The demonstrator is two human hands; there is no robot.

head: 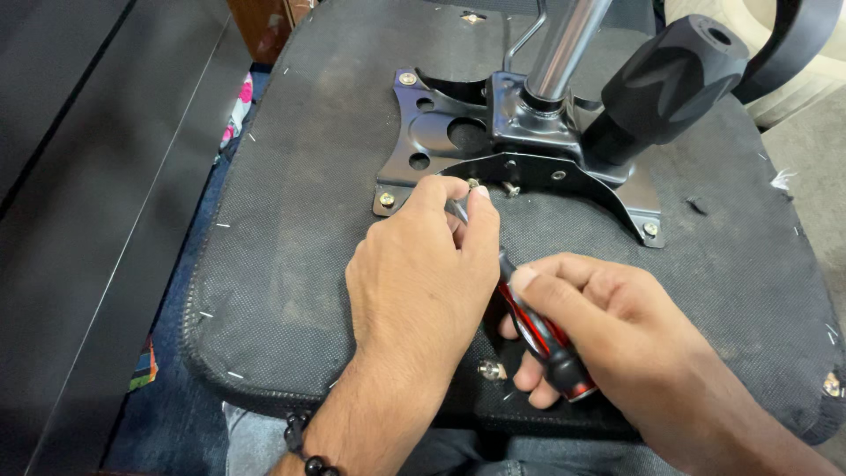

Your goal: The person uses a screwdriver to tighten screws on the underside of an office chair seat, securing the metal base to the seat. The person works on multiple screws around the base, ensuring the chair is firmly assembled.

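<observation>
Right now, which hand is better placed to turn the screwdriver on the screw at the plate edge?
Right. The right hand already wraps the red-black screwdriver handle, while the left hand only pinches the shaft near the screw on the black metal plate, steadying the tip.

Both of your forearms enter from the lower edge and converge toward the centre. Your left hand (pixel 421 273) lies palm down, back of the hand uppermost, thumb and forefinger pinched together at their tips – the other fingers curled beneath. Your right hand (pixel 608 322) sits just beside it, closed in a fist-like grip, thumb stretched forward along the top, fingertips tucked under. The wrists stay apart – the left one wears a dark beaded bracelet
</observation>
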